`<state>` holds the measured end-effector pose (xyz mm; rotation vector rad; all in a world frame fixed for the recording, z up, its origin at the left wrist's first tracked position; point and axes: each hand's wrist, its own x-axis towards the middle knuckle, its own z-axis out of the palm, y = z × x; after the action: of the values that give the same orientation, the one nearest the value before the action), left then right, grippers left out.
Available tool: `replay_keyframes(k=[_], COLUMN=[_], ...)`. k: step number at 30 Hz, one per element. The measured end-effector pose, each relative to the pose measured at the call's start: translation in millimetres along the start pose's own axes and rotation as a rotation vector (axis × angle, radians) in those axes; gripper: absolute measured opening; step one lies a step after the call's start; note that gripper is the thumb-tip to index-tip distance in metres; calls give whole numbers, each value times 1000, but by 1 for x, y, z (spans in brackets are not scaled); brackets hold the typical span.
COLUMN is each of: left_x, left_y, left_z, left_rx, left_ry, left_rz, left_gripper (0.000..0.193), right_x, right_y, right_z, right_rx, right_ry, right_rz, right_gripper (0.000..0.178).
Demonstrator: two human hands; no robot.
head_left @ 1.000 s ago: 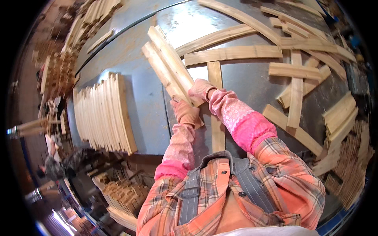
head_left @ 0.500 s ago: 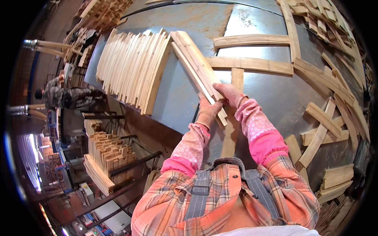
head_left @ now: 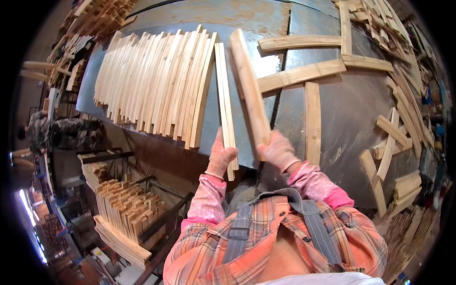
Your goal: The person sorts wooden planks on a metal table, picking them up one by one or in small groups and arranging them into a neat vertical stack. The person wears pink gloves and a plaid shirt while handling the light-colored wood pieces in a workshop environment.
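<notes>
My left hand [head_left: 221, 154], in a pale pink knit glove, is closed around the near end of a pair of narrow wooden slats [head_left: 225, 99]. They stand on edge side by side, just right of a long row of slats [head_left: 156, 83] packed on edge. My right hand [head_left: 279, 151], gloved too, grips the near end of a wooden board [head_left: 249, 85]. That board is slightly blurred, its broad face showing, and it points away from me. A gap lies between the two hands' pieces.
Loose boards [head_left: 301, 76] lie on the grey metal table [head_left: 332, 128] at right, near a crossed pile [head_left: 390, 142]. One board [head_left: 312, 123] lies right of my right hand. Stacked wood blocks [head_left: 130, 202] fill a rack at lower left. Another person [head_left: 61, 133] stands far left.
The bunch of slats that both hands held together is now split. My left hand has moved left with the narrow pair, toward the row; my right hand keeps the board apart.
</notes>
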<state>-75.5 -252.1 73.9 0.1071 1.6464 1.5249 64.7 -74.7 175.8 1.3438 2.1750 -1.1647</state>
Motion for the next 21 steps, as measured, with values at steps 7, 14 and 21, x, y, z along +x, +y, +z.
replay_keyframes(k=[7, 14, 21], left_x=[40, 97, 118], left_y=[100, 113, 97], left_z=[-8, 10, -7], left_rx=[1041, 1565, 1581], left_ry=[91, 186, 176], left_rz=[211, 602, 551], left_gripper=[64, 86, 86], right_x=[26, 57, 70], right_y=[-55, -81, 58], right_z=[105, 88, -40], right_rx=[1, -63, -220], right_ry=[79, -357, 503], right_rz=[-171, -360, 21], right_gripper=[73, 59, 87])
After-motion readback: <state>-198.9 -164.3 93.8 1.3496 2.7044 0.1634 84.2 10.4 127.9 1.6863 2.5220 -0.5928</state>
